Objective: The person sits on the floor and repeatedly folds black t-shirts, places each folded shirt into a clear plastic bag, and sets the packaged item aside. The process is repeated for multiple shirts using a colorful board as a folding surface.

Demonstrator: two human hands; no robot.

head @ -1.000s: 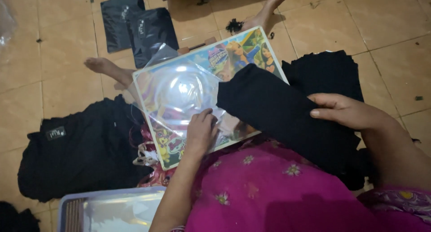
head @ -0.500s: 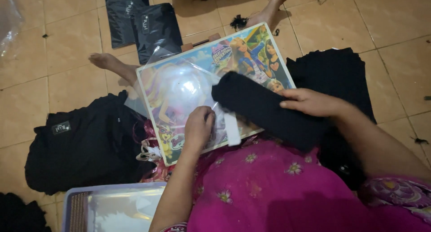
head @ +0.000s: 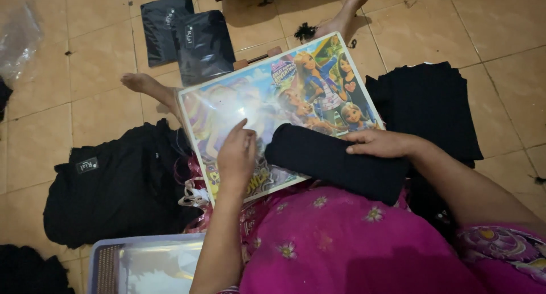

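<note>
The floor (head: 500,26) is made of beige tiles, and a person sits on it with a colourful board (head: 273,100) resting on the lap. The board shows cartoon figures, and light glares on its left half, where a clear plastic sheet seems to lie; I cannot tell its edges.

A black roll (head: 335,160) of folded cloth lies across the near right part of the board and reaches over its edge onto the pink dress (head: 341,248). The right hand (head: 381,143) lies flat on top of the roll, at its right end, with fingers stretched toward the left. Its grip is released; it presses on the roll and does not close around it.

The left hand (head: 236,154) rests on the board just left of the roll, fingers pointing up toward the glare. Its grip is loose, fingers a little bent, and it grasps nothing that I can see.

A black stack (head: 426,106) of folded cloth lies on the floor right of the board. A black heap (head: 114,186) with a small label lies left of it. Two dark bags (head: 187,35) lie further away, at the top left. A bare foot (head: 142,83) shows beside the left edge of the board, and another foot (head: 347,12) is beyond its top edge. A clear box (head: 142,265) stands at the bottom left.
</note>
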